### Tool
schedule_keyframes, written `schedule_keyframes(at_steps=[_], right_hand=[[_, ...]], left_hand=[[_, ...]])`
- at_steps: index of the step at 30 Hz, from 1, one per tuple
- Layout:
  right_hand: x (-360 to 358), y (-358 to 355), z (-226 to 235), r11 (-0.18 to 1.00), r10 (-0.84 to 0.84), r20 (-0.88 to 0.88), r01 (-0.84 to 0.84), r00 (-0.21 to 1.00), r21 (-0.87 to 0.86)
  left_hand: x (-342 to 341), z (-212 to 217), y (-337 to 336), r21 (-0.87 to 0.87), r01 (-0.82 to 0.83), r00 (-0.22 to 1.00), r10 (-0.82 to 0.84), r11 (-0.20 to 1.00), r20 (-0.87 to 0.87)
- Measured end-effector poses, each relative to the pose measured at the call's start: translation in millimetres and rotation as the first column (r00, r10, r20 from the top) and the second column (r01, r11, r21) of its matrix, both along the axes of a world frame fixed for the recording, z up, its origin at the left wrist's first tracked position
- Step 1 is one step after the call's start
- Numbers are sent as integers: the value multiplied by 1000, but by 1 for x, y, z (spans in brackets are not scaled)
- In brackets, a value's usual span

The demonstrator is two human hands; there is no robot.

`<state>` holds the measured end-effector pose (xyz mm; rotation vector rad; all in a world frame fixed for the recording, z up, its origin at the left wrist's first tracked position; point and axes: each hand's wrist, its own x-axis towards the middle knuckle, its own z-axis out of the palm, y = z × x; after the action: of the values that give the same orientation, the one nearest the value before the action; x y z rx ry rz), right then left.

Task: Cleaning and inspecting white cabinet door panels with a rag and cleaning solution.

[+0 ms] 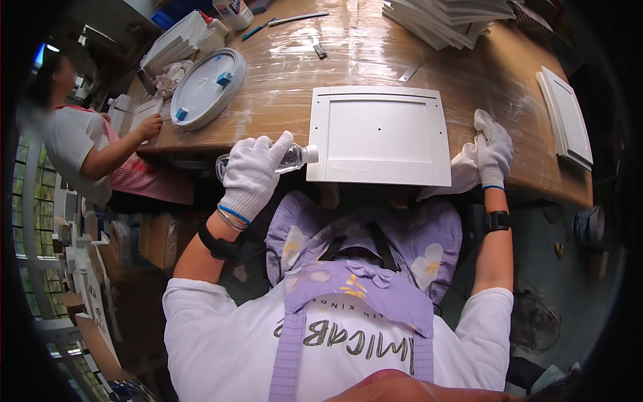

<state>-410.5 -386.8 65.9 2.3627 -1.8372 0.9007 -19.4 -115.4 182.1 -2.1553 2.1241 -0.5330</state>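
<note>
My left hand (251,173), in a white knit glove, is closed around a clear plastic bottle (292,159). The bottle is tilted on its side, its white cap pointing right toward a flat white panel (379,134). This panel has a framed recess, a slot along its far edge and small holes, and lies at the table's near edge. To the panel's right, my gloved right hand (494,151) grips a white cloth (465,166) that hangs toward the table edge. Part of the cloth is hidden behind the fingers.
Film covers the brown table (281,87). A round white lid (207,87) with blue blocks lies at left, near bottles (233,13) and a knife (258,28). White panels are stacked at the far right (439,20) and right edge (566,117). Another person (94,147) works at left.
</note>
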Motion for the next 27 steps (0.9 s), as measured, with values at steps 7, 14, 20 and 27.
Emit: schedule_keyframes(at_steps=[7, 14, 20, 27], right_hand=[[2, 1, 7, 999, 27, 13, -27, 1000, 34], [4, 3, 5, 1000, -1, -24, 0, 1000, -31], [1, 0, -2, 999, -39, -20, 39, 999, -5], [1, -1, 5, 995, -26, 13, 25, 1000, 96]], left_hand=[[4, 1, 3, 57, 74, 997, -73, 996, -17], [6, 0, 1, 72, 59, 998, -58, 996, -16], [33, -18, -39, -55, -28, 998, 24, 998, -60], [43, -17, -101, -12, -135, 971, 134, 991, 198]])
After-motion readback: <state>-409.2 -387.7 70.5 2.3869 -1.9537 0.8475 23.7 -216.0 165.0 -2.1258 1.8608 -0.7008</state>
